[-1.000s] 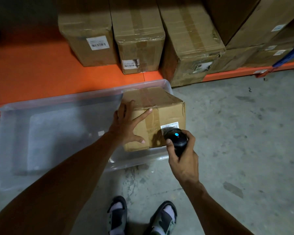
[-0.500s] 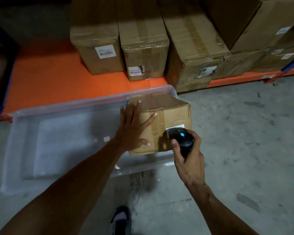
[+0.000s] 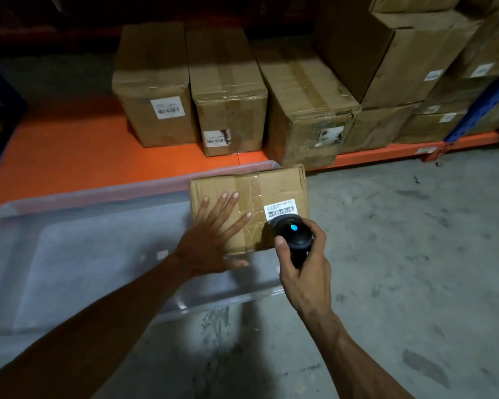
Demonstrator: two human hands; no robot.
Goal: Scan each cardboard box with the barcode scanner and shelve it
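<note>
A: Where is the cardboard box (image 3: 271,194) sitting?

B: At the right end of a clear plastic bin (image 3: 69,254) on the concrete floor (image 3: 401,254), tipped so its taped face looks up. A white barcode label (image 3: 280,208) is stuck on that face, just ahead of the right grip.

A: What is the left hand (image 3: 205,246) doing?

B: It lies flat on the box, fingers (image 3: 228,201) spread apart, palm near the lower left edge and thumb pointing right along the bottom edge. That grip is splayed wide, pressing on the cardboard and wrapped around nothing.

A: And the right hand (image 3: 306,272)?

B: Its grip is clamped around the handle of the black barcode scanner (image 3: 293,233), thumb up along the left side. The scanner's rounded head shows a small blue light on top and hovers just at the label's lower edge; whether it touches the box I cannot tell.

A: What lies beyond the hands?

B: An orange shelf (image 3: 84,156) at floor level, just past the bin. Three shelved boxes (image 3: 228,90) stand side by side on it, straight ahead of the left grip, each with a label on its near face. Further right, beyond the scanner hand, more cartons (image 3: 409,59) are stacked higher, and a blue upright (image 3: 478,110) slants across them. The shelf area ahead and to the left of the left grip is bare orange
</note>
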